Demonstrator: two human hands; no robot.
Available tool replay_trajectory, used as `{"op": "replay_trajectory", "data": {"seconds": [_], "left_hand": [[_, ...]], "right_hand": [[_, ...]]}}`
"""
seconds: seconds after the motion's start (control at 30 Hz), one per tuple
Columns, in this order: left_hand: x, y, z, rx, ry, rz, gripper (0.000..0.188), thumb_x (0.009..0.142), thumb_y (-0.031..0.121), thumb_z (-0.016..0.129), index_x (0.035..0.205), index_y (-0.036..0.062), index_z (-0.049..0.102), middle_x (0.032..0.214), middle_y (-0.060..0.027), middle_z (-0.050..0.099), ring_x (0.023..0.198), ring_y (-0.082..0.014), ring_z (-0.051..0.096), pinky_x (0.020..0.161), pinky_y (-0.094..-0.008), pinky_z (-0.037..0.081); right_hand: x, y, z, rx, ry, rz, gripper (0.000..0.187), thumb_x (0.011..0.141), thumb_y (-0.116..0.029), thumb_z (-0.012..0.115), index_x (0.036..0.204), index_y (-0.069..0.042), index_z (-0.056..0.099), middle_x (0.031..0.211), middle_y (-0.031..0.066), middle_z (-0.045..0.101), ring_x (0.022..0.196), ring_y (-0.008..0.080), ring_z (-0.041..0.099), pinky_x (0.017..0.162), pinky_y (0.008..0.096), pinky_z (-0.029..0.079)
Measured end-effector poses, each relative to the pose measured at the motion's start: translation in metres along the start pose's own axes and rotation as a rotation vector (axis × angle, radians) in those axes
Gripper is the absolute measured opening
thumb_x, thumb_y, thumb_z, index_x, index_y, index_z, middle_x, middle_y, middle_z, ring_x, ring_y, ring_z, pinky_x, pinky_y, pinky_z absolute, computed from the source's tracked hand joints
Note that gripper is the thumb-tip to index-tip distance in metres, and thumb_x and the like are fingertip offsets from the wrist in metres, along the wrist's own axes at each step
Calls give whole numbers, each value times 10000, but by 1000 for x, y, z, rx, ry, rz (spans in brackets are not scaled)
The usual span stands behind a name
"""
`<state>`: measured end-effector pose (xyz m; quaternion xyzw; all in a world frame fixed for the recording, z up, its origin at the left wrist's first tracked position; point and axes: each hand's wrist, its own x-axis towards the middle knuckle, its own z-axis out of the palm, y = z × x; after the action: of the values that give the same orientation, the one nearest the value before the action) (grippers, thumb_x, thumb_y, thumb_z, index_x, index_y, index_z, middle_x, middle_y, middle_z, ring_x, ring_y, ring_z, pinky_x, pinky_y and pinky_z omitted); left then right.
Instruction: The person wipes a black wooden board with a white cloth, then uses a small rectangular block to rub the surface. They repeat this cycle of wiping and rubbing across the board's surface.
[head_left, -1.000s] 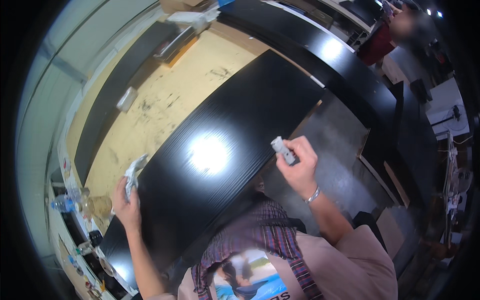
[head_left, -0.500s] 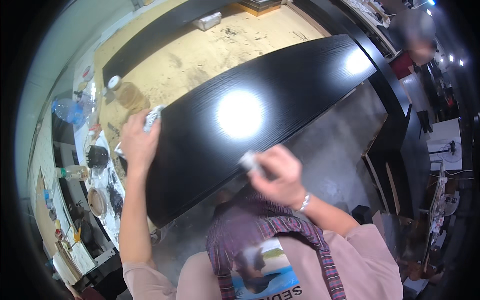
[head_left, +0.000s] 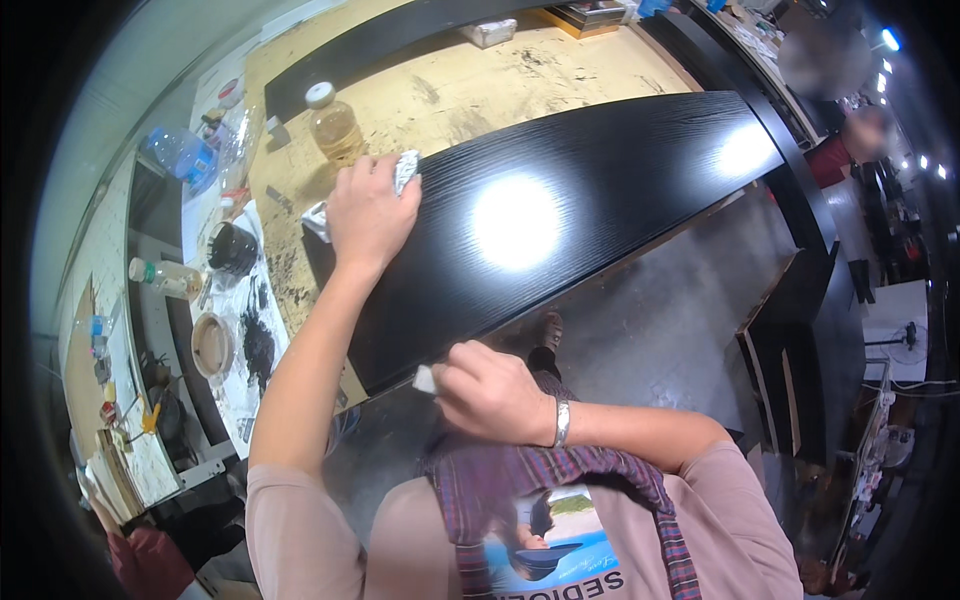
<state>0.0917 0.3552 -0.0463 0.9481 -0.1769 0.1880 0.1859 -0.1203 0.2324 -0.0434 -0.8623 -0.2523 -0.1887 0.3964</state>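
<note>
A long black panel (head_left: 620,170) with a visible wood grain and one curved edge lies across the work table, bright lamp reflections on its surface. At its left end, my left hand (head_left: 375,215) is closed on a crumpled white cloth (head_left: 407,172), which pokes out on both sides of the fingers. My right hand (head_left: 490,395) is nearer my body, just off the panel's near edge. Its fingers pinch a small whitish pad (head_left: 425,380); whether this is folded cloth or paper I cannot tell. A bottle of yellowish liquid (head_left: 336,128) with a white cap stands beyond my left hand.
A black-stained pot (head_left: 232,248), a round dish (head_left: 212,345) and plastic bottles (head_left: 183,155) stand to the left. A whitish wrapped block (head_left: 489,33) lies at the back. More black boards (head_left: 800,330) stand right. Another person (head_left: 855,140) is at the far right.
My right hand has moved left and toward me, from over the panel's near edge to just off it. My left hand stays at the panel's left end. The whole view has shifted.
</note>
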Motion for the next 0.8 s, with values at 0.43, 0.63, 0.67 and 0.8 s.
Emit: {"op": "replay_trajectory", "data": {"seconds": [0.43, 0.63, 0.67, 0.8], "left_hand": [[-2, -1, -2, -29, -7, -6, 372, 905, 367, 689, 1194, 137, 734, 1170, -62, 703, 1084, -303, 652, 942, -439, 530], [-3, -1, -3, -53, -20, -7, 384, 908, 358, 689, 1210, 123, 721, 1200, -65, 685, 1135, -305, 628, 969, -453, 512], [-5, -4, -3, -51, -4, -1, 381, 906, 356, 693, 1206, 123, 722, 1198, -63, 687, 1131, -303, 630, 965, -452, 514], [1, 2, 2, -127, 34, 68, 349, 881, 295, 727, 1173, 104, 723, 1168, -73, 705, 1106, -305, 645, 945, -439, 523]], "right_hand": [[12, -30, 45, -58, -117, -244, 189, 757, -109, 653, 902, 7, 615, 882, 106, 538, 822, 243, 584, 653, 340, 516], [-6, 43, -64, -350, 184, 208, 140, 742, -44, 721, 824, -41, 607, 775, 119, 562, 692, 315, 582, 595, 423, 509], [-19, 71, -90, -442, 268, 249, 119, 760, -55, 723, 797, -38, 611, 747, 128, 562, 684, 312, 585, 594, 427, 494], [-96, 188, -230, -830, 578, 719, 135, 814, -117, 763, 856, -6, 699, 839, 127, 649, 774, 315, 650, 707, 420, 522]]}}
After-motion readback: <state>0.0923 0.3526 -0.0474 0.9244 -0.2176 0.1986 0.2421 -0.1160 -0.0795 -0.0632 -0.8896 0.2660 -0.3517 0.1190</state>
